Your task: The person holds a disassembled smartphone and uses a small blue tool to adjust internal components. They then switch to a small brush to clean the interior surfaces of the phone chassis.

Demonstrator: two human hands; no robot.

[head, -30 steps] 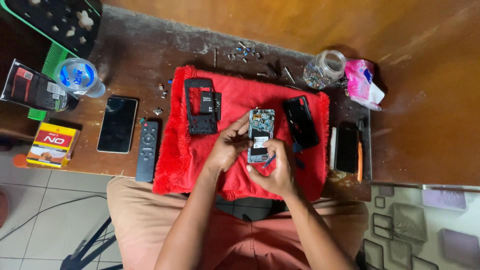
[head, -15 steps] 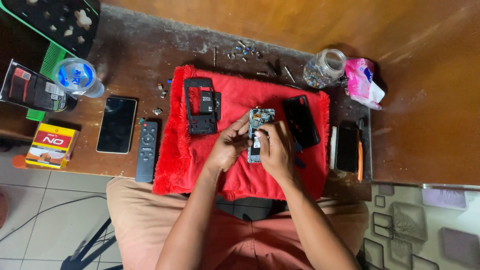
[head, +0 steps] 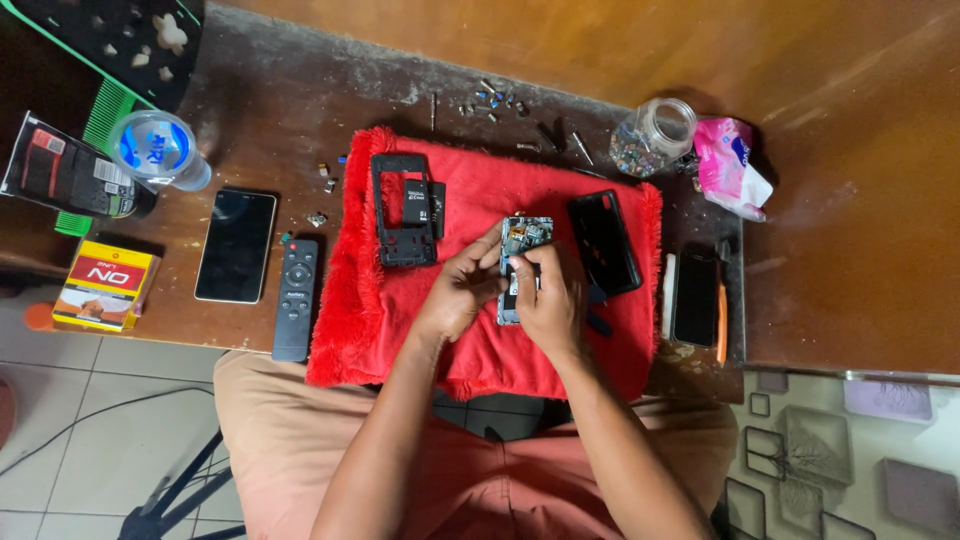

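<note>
While both hands work at the middle of the fluffy red cloth mat, the left hand clasps the opened, backless smartphone with bare circuit board by its edge, and the right hand pinches its lower half. It looks light, stiff and fragile, safest held by its side rails; the black phone back cover lies at 3 o'clock.
</note>
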